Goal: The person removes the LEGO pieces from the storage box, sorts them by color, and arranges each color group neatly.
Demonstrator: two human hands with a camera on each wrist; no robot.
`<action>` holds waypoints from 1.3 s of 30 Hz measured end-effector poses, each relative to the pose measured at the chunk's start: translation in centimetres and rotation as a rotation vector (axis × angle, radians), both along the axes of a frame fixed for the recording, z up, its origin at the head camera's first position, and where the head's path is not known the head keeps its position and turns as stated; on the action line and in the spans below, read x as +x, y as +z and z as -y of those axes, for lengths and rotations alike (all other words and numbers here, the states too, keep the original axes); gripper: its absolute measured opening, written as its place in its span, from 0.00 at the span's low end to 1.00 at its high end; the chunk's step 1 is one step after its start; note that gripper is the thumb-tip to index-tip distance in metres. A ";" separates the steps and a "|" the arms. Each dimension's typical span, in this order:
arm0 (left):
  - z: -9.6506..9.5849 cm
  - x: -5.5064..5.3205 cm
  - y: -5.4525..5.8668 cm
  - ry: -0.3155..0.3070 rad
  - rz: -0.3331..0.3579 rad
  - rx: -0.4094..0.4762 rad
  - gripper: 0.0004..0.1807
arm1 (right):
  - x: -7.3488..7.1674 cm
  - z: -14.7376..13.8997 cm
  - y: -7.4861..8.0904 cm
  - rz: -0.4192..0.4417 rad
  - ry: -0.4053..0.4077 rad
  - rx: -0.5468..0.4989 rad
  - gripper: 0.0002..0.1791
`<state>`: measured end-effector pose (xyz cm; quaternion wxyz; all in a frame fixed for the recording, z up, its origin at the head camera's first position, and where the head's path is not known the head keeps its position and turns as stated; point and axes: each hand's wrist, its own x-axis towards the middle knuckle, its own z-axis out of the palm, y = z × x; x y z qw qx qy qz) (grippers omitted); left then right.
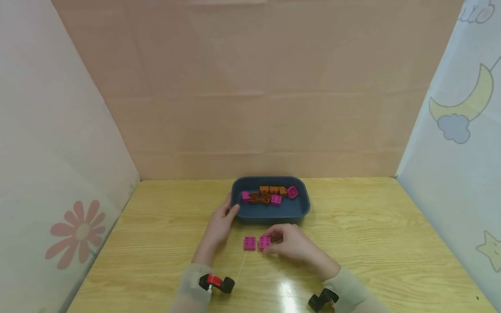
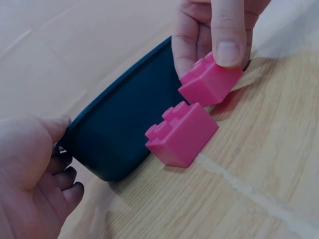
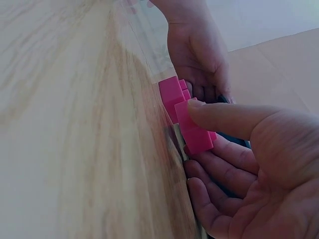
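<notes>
While the L hand (image 1: pixel 219 225) has the L end of the dark tray (image 1: pixel 272 219), thumb at the rim & fingers partly curled round the outside, the hold looks easy enough. Tray's prob. thin plastic: lightish, fairly stiff, best taken by rim/wall. In it: brown bricks (image 1: pixel 254 198) & a few pink ones (image 1: pixel 276 200), mixed, likely to slide if it tips. In front of the tray, on the table (image 1: pixel 369 226), is the L pink brick (image 1: pixel 250 244), studs up, untouched. Prob. hard plastic: v. light, rigid, not fragile, a bit slick on the smooth sides; best gripped by two opp. sides below the studs. Just R of it, small gap btwn in the head view, is the R pink brick (image 1: pixel 264 243), same kind; can't tell if its base is flat on the table. R hand (image 1: pixel 293 241) pinches it, thumb vs. fingers, opened only abt as wide as the brick. Off-centre pressure could swivel it, so a centred pinch is prob. safest.
</notes>
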<state>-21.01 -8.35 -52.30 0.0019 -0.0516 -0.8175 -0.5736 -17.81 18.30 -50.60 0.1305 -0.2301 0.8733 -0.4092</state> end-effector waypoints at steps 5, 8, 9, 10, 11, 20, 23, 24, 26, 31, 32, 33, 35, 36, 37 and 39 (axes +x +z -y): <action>-0.1 0.0 0.0 0.004 0.010 0.008 0.36 | 0.1 0.1 -0.1 -0.003 -0.009 0.000 0.19; -0.1 0.0 0.0 0.003 0.010 0.007 0.36 | 0.1 0.2 -0.3 -0.010 -0.019 0.004 0.19; -0.1 0.0 0.0 0.003 0.010 0.008 0.36 | 0.1 0.2 -0.4 -0.014 -0.020 0.005 0.19; -0.1 0.0 -0.1 0.002 0.011 0.009 0.36 | 0.1 0.2 -0.4 -0.019 -0.022 0.008 0.18; -0.1 0.0 -0.1 0.001 0.009 0.012 0.36 | 0.1 0.3 -0.5 -0.025 -0.024 0.012 0.19; -0.1 0.2 0.1 -0.005 0.003 0.020 0.37 | 0.0 0.8 -0.6 -0.054 -0.030 0.024 0.19; -0.1 0.1 0.1 0.001 0.012 0.018 0.39 | 0.0 0.8 -0.6 -0.052 -0.029 0.023 0.18; -0.1 0.1 0.1 0.002 0.013 0.017 0.40 | 0.0 0.8 -0.6 -0.053 -0.030 0.024 0.18; -0.1 0.1 0.1 0.008 0.015 0.012 0.41 | 0.0 0.9 -0.6 -0.055 -0.031 0.028 0.19; -0.2 0.1 0.2 0.014 0.004 0.011 0.42 | 0.0 0.9 -0.6 -0.056 -0.032 0.026 0.20; -0.2 0.1 0.2 0.014 0.001 0.011 0.42 | 0.0 0.9 -0.6 -0.056 -0.031 0.025 0.20; -0.2 0.0 0.2 0.013 0.002 0.013 0.41 | 0.0 0.9 -0.6 -0.056 -0.030 0.024 0.20; -0.2 0.0 0.2 0.013 -0.002 0.010 0.41 | -0.1 0.9 -0.6 -0.060 -0.028 0.024 0.21; -0.2 0.0 0.2 0.012 -0.002 0.012 0.40 | -0.1 0.9 -0.6 -0.061 -0.027 0.024 0.21; -0.2 0.0 0.2 0.012 -0.001 0.013 0.40 | -0.1 0.9 -0.6 -0.063 -0.027 0.024 0.21; -0.2 0.0 0.2 0.011 -0.003 0.012 0.40 | -0.1 0.9 -0.6 -0.065 -0.028 0.025 0.21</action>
